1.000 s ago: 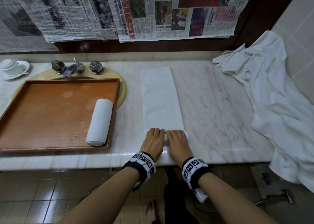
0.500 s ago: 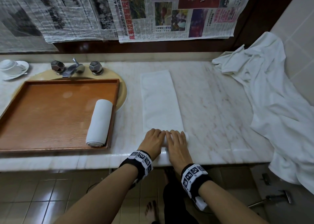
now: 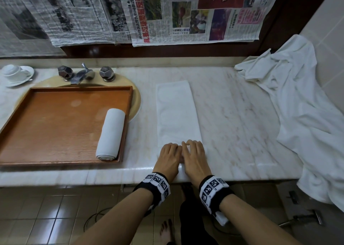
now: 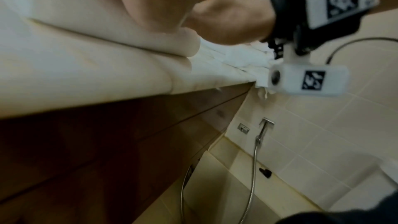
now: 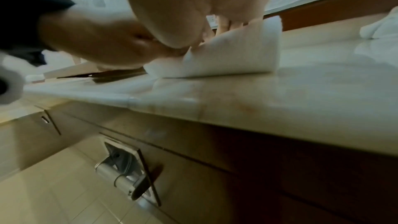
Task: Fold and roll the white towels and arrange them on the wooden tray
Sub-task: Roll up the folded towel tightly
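Observation:
A white towel (image 3: 176,112) folded into a long strip lies on the marble counter (image 3: 232,123), running away from me. My left hand (image 3: 172,148) and right hand (image 3: 192,146) sit side by side on its near end, fingers curled over it. In the right wrist view that near end (image 5: 232,52) is turned up into a loose curl with fingers behind it. To the left, the wooden tray (image 3: 55,123) holds one rolled towel (image 3: 110,134) against its right rim. The thumbs are hidden under the hands.
A heap of unfolded white towels (image 3: 297,105) drapes over the counter's right end and hangs down. The tray sits over the sink basin (image 3: 136,103), below the faucet (image 3: 81,73). A cup and saucer (image 3: 14,73) stand at the far left. Newspapers (image 3: 186,12) cover the wall behind.
Both hands have crept slightly forward along the strip, and its near end has curled up under the fingers. The tray and the rolled towel are unchanged.

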A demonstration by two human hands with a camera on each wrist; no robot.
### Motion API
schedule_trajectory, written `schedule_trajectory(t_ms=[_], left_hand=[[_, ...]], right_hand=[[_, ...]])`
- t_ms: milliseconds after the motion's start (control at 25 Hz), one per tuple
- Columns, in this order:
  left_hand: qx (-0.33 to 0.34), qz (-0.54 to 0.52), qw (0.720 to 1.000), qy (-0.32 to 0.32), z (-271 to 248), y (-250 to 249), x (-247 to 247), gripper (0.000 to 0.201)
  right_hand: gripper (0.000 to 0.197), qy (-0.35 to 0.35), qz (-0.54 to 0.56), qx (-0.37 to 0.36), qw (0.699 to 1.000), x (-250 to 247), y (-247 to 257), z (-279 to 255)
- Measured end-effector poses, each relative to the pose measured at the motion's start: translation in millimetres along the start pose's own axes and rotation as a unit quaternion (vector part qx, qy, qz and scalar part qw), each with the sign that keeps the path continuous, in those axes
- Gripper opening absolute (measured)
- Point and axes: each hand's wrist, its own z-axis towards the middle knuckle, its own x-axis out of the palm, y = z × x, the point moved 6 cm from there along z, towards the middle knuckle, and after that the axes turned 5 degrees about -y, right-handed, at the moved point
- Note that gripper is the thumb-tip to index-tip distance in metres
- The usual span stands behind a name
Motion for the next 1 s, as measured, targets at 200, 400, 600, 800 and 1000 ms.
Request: schedule_trajectory(t_ms=[200,400,600,800,1000], left_hand=[[-0.048,0.005,0.999,0.007,15,2,-14,0.047],[-0.039,0.001,0.999,-0.033,-7,-10,-15,0.055],[-0.006,0.013,1.0,0.012,-7,-1,0,0.052],[-0.045,-0.009,0.999,0.024,14,5,-15,0.045],[-0.025,0.004,0.999,-0.042,-8,-10,-22,0.051]], right_hand=[[0.041,0.011,0.033,-0.026,0.999,0,-2,4],[0.032,0.101,0.059,-0.003,0.993,-6,-6,17],[0.052,0.039,0.009,-0.004,0.999,-6,1,-5],[0.045,0.006,0.032,-0.036,0.999,-12,-4,2],[0.042,0.133,0.038,-0.006,0.99,-17,-4,25]])
